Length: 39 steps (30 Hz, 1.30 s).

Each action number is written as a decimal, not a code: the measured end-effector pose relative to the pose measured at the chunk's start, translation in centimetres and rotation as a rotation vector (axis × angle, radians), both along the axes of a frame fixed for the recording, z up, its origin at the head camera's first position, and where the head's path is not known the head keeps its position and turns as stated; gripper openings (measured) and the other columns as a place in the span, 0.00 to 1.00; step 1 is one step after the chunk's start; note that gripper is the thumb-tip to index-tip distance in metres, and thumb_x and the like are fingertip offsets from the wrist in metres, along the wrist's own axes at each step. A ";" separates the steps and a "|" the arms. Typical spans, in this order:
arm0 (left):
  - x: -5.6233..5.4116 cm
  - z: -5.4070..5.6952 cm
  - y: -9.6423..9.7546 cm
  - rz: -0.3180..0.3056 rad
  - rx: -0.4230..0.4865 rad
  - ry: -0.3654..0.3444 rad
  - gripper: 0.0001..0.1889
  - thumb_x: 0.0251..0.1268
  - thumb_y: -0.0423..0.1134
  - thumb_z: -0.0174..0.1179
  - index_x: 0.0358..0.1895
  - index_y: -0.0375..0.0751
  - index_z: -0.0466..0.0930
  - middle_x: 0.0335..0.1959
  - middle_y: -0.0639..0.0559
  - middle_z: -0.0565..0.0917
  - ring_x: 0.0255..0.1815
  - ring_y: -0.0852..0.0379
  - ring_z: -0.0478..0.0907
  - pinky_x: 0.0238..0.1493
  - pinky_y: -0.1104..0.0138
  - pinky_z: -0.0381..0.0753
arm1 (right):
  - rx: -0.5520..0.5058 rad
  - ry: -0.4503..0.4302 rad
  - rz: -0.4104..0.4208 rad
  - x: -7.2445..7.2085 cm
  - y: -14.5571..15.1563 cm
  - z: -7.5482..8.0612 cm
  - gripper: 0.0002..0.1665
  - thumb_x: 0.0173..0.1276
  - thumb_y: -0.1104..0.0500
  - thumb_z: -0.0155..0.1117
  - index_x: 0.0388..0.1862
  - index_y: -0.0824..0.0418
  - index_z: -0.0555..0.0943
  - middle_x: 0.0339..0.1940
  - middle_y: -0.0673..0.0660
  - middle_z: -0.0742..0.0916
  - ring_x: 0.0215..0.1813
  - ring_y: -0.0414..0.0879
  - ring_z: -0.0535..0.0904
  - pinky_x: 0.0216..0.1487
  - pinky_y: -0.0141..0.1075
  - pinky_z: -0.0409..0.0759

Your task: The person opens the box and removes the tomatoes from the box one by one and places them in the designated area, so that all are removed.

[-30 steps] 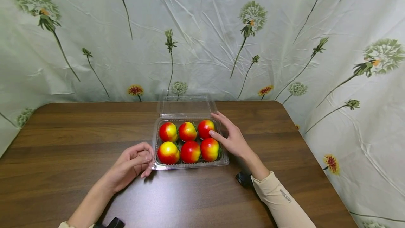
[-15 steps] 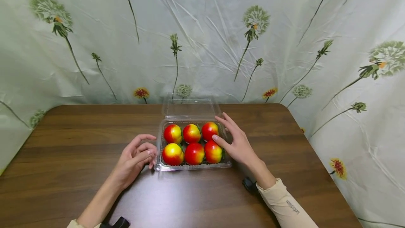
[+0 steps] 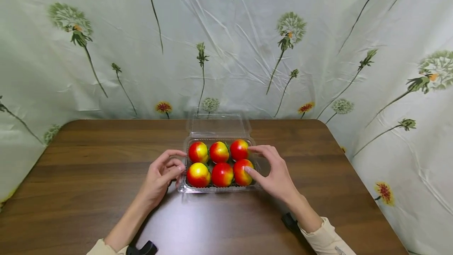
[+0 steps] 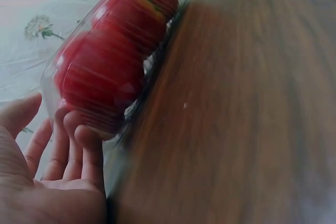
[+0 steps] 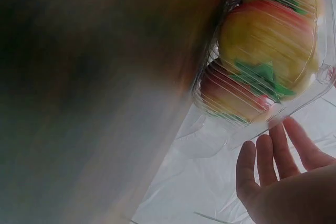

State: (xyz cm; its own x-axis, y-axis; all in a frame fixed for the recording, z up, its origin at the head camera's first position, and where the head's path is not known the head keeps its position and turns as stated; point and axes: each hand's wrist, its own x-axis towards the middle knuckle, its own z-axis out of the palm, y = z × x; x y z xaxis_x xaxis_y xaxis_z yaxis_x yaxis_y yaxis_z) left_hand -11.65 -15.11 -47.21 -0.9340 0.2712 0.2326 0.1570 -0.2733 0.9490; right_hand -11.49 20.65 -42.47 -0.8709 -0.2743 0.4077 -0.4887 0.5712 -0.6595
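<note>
A clear plastic clamshell box (image 3: pixel 184 189) stands on the table in the head view, its lid (image 3: pixel 219 125) tipped back. Several shiny red-and-yellow fruits (image 3: pixel 222 174) sit in it in two rows; green leaves (image 5: pixel 265 80) show through the side in the right wrist view. My left hand (image 3: pixel 161 178) is at the box's left side, fingers loosely bent with fingertips right at the wall, thumb apart. My right hand (image 3: pixel 277 174) reaches over the right rim, its thumb overlapping the front right fruit (image 3: pixel 242 173) and its index finger close to the back right fruit (image 3: pixel 239 148).
The brown wooden table (image 3: pixel 106 160) extends to both sides of the box. Behind it hangs a pale curtain (image 3: pixel 233 66) printed with dandelions, and the lid reaches near the table's back edge. Black straps (image 3: pixel 142 248) sit at both wrists.
The head view has shifted, moving the scene to the right and slightly down. My right hand's fingers have drawn from the lid hinge toward the front. My left hand's fingers have moved farther back along the box.
</note>
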 end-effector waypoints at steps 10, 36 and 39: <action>-0.3 0.0 1.0 0.018 -0.043 0.041 0.17 0.71 0.22 0.60 0.60 0.24 0.73 0.30 0.49 0.81 0.22 0.49 0.72 0.25 0.67 0.79 | 0.062 0.012 0.078 -0.3 0.4 -0.3 0.28 0.63 0.51 0.78 0.61 0.52 0.82 0.59 0.45 0.85 0.64 0.43 0.74 0.64 0.48 0.77; -0.2 0.2 0.6 0.045 -0.070 0.033 0.17 0.71 0.22 0.61 0.60 0.25 0.73 0.29 0.50 0.81 0.23 0.50 0.73 0.27 0.67 0.79 | 0.068 0.068 0.141 -0.2 0.0 -0.1 0.28 0.58 0.51 0.82 0.58 0.49 0.85 0.55 0.43 0.86 0.60 0.43 0.77 0.62 0.44 0.80; -0.2 0.3 0.6 0.041 -0.071 0.030 0.17 0.71 0.22 0.60 0.60 0.25 0.73 0.29 0.50 0.81 0.23 0.51 0.73 0.27 0.67 0.79 | 0.024 0.052 0.128 0.0 0.0 0.0 0.28 0.58 0.52 0.82 0.59 0.48 0.84 0.55 0.43 0.86 0.59 0.42 0.79 0.62 0.45 0.82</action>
State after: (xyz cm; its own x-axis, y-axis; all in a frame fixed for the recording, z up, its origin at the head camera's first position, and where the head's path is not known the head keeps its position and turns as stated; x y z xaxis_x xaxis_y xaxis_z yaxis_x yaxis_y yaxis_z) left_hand -11.83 -14.51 -46.95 -0.9375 0.2502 0.2419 0.1951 -0.1979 0.9606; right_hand -11.53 20.69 -42.45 -0.8062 -0.3920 0.4431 -0.5914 0.5172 -0.6187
